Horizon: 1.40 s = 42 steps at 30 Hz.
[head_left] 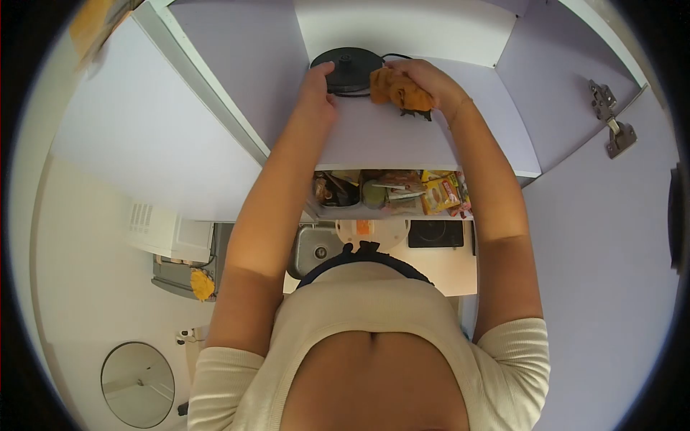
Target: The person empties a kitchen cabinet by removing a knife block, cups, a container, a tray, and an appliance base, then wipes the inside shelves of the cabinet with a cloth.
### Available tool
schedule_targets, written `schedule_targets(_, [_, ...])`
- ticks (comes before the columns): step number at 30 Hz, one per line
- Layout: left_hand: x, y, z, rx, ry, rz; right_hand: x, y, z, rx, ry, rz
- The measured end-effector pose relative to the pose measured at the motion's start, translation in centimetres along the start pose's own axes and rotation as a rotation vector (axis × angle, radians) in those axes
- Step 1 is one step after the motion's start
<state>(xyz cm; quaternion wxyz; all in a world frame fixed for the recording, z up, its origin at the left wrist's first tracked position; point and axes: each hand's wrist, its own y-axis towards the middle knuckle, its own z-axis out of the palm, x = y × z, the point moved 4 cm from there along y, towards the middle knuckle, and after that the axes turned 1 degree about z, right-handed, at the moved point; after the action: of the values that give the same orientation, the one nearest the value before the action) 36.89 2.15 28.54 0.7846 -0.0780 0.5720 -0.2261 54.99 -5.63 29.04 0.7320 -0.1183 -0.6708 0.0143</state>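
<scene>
Inside the upper cabinet sits a round black base with a raised centre (347, 68), which looks like an electric kettle base, with a black cord beside it. Against its left edge my left hand (318, 90) is closed, thumb on top and the other fingers mostly hidden. An orange cloth (399, 89) is bunched in my right hand (435, 80), at the base's right side. Whether the right fingers also touch the base is hard to see. Something dark hangs below the cloth.
Both cabinet doors stand open, the left door (158, 129) and the right door (611, 237) with its metal hinge (611, 118). Below the shelf are food packets (440, 194). Lower down are a sink (316, 248), a black cooktop (435, 233) and a yellow cloth (203, 284).
</scene>
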Motion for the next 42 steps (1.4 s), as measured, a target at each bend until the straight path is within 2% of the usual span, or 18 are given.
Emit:
schedule_targets(3, [-0.7,-0.4,0.6,-0.008,0.077,0.069,0.0,-0.7,0.5,-0.05,0.052,0.019])
schedule_targets(8, [0.2,4.5,2.3,0.392,-0.066,0.045,-0.3,-0.8,1.0,-0.037,0.014,0.001])
schedule_targets(9, [0.6,5.1,2.5,0.394,-0.063,0.044,-0.5,-0.6,0.9,-0.028,0.01,0.028])
schedule_targets(10, [0.6,5.0,2.2,0.173,0.103,0.067,-0.4,-0.7,0.8,-0.032,0.013,0.026])
schedule_targets(12, [0.4,2.8,2.6,-0.049,0.267,0.091,-0.1,-1.1,0.7,-0.033,0.029,0.013])
schedule_targets(14, [-0.6,-0.8,3.1,-0.151,0.126,0.205,0.0,-1.6,0.7,-0.019,0.042,0.02])
schedule_targets(18, [-1.2,-0.8,3.4,-0.125,0.117,0.251,0.3,-2.5,1.3,0.026,0.048,-0.006])
schedule_targets(24, [-1.2,0.0,4.0,0.035,-0.047,0.322,-0.2,-2.9,1.9,0.031,-0.032,-0.051])
schedule_targets(26, [-1.4,0.2,4.4,0.198,-0.161,0.407,0.3,-4.0,2.2,0.02,-0.008,-0.053])
schedule_targets(27, [-1.2,0.4,4.2,0.195,-0.163,0.405,0.6,-4.6,2.4,0.008,0.015,-0.057])
schedule_targets(28, [-1.4,-0.2,4.2,0.216,-0.194,0.426,0.7,-5.3,2.6,0.01,0.014,-0.055])
schedule_targets(30, [-2.0,-1.2,4.1,0.234,-0.23,0.449,1.7,-6.9,2.3,-0.097,-0.103,-0.226])
schedule_targets(32, [-3.3,-3.7,3.7,0.293,-0.061,0.691,2.4,-9.0,1.5,-0.08,-0.09,-0.305])
schedule_targets(33, [-3.5,-4.7,3.1,0.281,-0.069,0.689,2.7,-10.2,1.1,-0.065,-0.066,-0.381])
schedule_targets(35, [-4.6,-8.3,2.5,0.493,0.034,0.971,3.5,-12.9,0.7,-0.104,0.005,-0.353])
schedule_targets(37, [-5.2,-12.3,0.7,0.457,0.248,0.989,3.0,-14.3,0.4,-0.143,0.073,-0.321])
schedule_targets(39, [-5.2,-16.5,-1.4,0.494,0.28,1.01,3.1,-15.2,0.1,-0.208,0.179,-0.45])
schedule_targets(42, [-5.1,-21.5,-6.1,0.455,0.322,1.046,2.7,-15.3,1.2,-0.188,0.184,-0.429])
